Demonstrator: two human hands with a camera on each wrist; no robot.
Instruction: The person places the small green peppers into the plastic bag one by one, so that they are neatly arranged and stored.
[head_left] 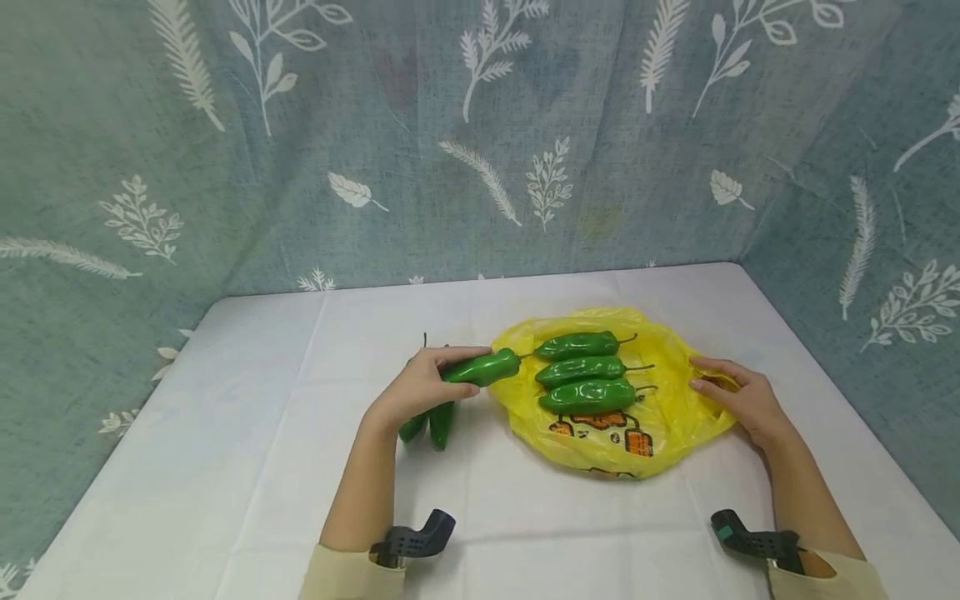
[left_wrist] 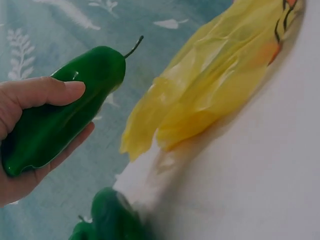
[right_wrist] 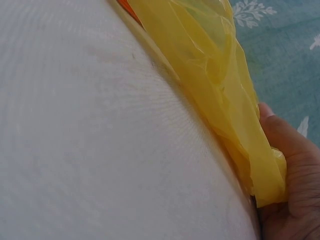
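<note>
My left hand (head_left: 420, 387) grips a green chili pepper (left_wrist: 65, 110), thumb on one side and fingers on the other, its stem pointing right toward the bag. In the head view this pepper overlaps the left edge of a yellow plastic bag (head_left: 600, 454). Three more green peppers (head_left: 588, 397) lie side by side on the bag, stems to the right. Beneath the left hand, other green peppers (head_left: 441, 427) rest on the table, partly hidden by it. At the bag's right side, my right hand (head_left: 750, 404) holds the bag's edge between thumb and fingers.
A white cloth covers the table (head_left: 247, 467). Behind it and at both sides hangs a grey-green curtain (head_left: 420, 225) with white leaf prints. Orange printed figures (head_left: 637, 442) show on the front part of the bag.
</note>
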